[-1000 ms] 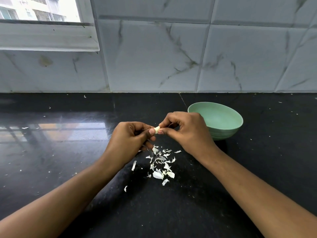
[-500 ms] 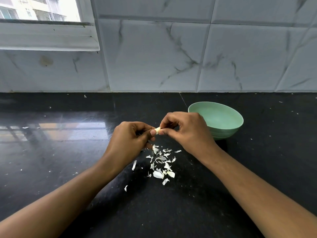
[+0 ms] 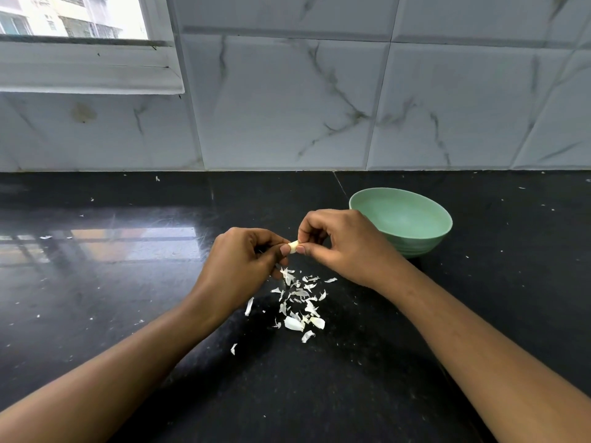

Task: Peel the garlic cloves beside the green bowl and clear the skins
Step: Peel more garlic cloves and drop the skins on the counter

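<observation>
Head view: the peeling step is in hand. A pale garlic clove [image 3: 293, 245] is held above the dark desk [image 3: 128, 298], just left of the green bowl [image 3: 422, 247], between the two hands. The left hand [image 3: 236, 266] has its grip closed on the clove's left end, thumb and curled fingers pinching it, and the right hand [image 3: 345, 247] pinches the right end the same way, thumb underneath. Below and nearer lies a loose scatter of white skins [image 3: 300, 302] on the desk, with a few stray flakes further left and near. No clove shows in the visible part of the bowl, and no other clove shows on the desk, though the hands may hide some. The clove looks mostly bare, so the next move probably calls for picking off any last flake with a fingernail, and after that the thin, light skins need gathering without being scattered.
</observation>
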